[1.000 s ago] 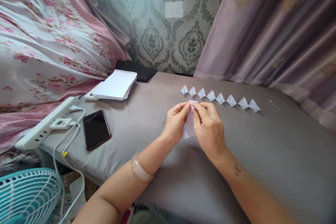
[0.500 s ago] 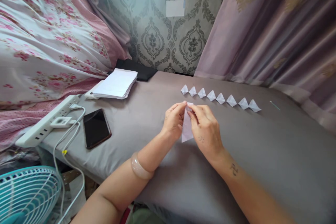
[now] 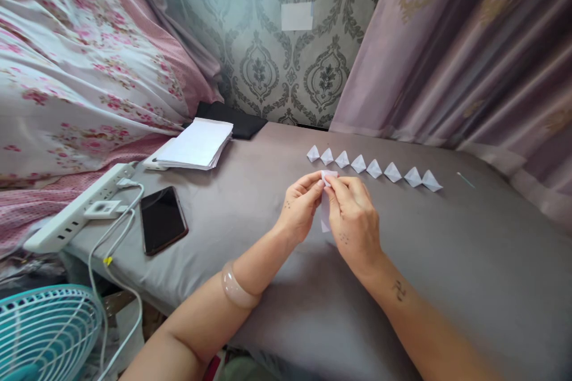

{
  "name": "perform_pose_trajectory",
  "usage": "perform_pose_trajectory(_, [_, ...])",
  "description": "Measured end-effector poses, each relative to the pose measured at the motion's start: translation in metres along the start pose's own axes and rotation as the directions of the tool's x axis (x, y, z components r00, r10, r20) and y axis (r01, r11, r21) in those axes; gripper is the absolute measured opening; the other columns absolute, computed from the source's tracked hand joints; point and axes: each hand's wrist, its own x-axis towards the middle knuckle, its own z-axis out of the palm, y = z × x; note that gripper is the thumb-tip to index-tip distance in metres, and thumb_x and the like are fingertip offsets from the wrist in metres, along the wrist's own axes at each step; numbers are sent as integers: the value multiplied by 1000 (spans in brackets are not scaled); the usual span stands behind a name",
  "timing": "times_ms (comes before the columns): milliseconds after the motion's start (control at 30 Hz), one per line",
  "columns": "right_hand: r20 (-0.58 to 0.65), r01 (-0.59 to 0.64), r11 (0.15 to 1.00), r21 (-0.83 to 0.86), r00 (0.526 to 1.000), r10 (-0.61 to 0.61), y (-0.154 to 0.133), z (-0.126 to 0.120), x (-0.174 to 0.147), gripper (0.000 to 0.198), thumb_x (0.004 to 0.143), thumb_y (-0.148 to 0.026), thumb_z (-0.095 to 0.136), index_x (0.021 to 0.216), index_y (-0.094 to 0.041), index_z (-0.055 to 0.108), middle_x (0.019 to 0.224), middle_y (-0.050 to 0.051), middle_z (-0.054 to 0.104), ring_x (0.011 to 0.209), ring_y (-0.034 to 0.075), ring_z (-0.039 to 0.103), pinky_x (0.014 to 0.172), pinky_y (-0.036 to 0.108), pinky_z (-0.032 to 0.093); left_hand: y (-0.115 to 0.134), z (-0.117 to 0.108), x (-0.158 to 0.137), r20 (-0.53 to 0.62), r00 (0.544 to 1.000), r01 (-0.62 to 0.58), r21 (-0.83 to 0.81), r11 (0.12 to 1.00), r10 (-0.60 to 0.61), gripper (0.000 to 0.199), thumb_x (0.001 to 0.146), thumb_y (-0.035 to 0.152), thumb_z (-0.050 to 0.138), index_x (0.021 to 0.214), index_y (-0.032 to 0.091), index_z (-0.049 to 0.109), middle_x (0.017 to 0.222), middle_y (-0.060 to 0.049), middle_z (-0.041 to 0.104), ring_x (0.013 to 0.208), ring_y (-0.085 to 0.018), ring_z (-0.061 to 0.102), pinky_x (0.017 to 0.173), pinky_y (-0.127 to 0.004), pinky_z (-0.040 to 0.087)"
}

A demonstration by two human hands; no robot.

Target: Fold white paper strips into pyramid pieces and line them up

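Between my hands is a folded sheet of white paper (image 3: pixel 326 217), held up above the grey-covered table. My left hand (image 3: pixel 300 205) pinches its left edge near the top with thumb and fingers. On the other side my right hand (image 3: pixel 355 211) is closed on the paper's upper part, thumb and forefinger pressed at a fold. Much of the sheet is hidden behind my fingers; a narrow strip hangs below. Just beyond my hands, a row of several small folded white paper shapes (image 3: pixel 358 164) stands on the table.
A stack of white paper (image 3: pixel 196 143) lies at the back left, by a black folded item (image 3: pixel 236 121). Nearer are a phone (image 3: pixel 163 220), a white power strip (image 3: pixel 80 208) with cables, and a blue fan (image 3: pixel 49 333). A thin stick (image 3: pixel 465 180) lies at right.
The paper has turned in my hands: its top now shows a folded flap to the right, and the hanging part looks narrower. Both hands have shifted their grip slightly.
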Motion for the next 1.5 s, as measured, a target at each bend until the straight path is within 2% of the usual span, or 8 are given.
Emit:
perform_pose_trajectory(167, [6, -38, 997, 63, 999, 38, -1, 0, 1, 27, 95, -20, 46, 112, -15, 67, 97, 10, 66, 92, 21, 61, 80, 35, 52, 0, 0, 0, 3, 1000, -17, 18, 1000, 17, 25, 73, 25, 73, 96, 15, 70, 98, -9, 72, 94, -18, 66, 89, -30, 45])
perform_pose_trajectory(400, [45, -172, 954, 244, 985, 166, -1, -2, 4, 25, 93, -22, 47, 105, -19, 68, 100, 8, 67, 94, 20, 64, 81, 36, 52, 0, -2, 0, 3, 1000, -24, 65, 998, 24, 25, 74, 26, 73, 97, 16, 71, 93, -7, 72, 81, -13, 64, 79, -25, 46])
perform_pose_trajectory(667, [130, -271, 934, 233, 960, 246, 1, -12, 10, 22, 90, -28, 51, 101, -22, 70, 96, 6, 67, 79, 18, 64, 70, 33, 51, -2, 1, -3, -25, 998, -49, 116, 992, 52, 25, 73, 28, 74, 95, 17, 71, 86, -5, 72, 79, -14, 65, 79, -27, 47])
perform_pose_trajectory(767, [107, -269, 943, 197, 962, 252, 2, -14, 11, 18, 87, -29, 57, 97, -22, 71, 94, 6, 67, 80, 18, 63, 70, 33, 51, -3, 4, -5, -33, 997, -69, 148, 987, 75, 23, 74, 28, 74, 94, 17, 71, 84, -5, 72, 78, -14, 65, 79, -27, 47])
perform_pose_trajectory(933, [80, -239, 957, 166, 970, 228, 5, -13, 10, 18, 88, -26, 54, 94, -22, 71, 92, 4, 69, 87, 19, 62, 74, 33, 50, -3, 6, -6, -42, 991, -119, 166, 979, 127, 20, 73, 27, 74, 91, 17, 72, 84, -4, 73, 81, -14, 65, 82, -27, 48])
perform_pose_trajectory(1267, [88, -231, 962, 147, 971, 220, 6, -15, 12, 17, 88, -25, 53, 89, -21, 70, 90, 4, 71, 79, 19, 64, 70, 33, 48, -4, 5, -5, -64, 985, -139, 245, 959, 159, 16, 76, 23, 71, 91, 18, 73, 87, -4, 73, 81, -13, 64, 80, -26, 48])
perform_pose_trajectory(1500, [109, -242, 951, 191, 968, 225, 7, -15, 12, 21, 88, -24, 52, 102, -22, 67, 96, 5, 71, 86, 20, 65, 76, 35, 50, -2, 5, -6, -34, 990, -123, 225, 967, 134, 18, 76, 23, 71, 93, 17, 73, 87, -5, 73, 85, -15, 66, 84, -28, 47])
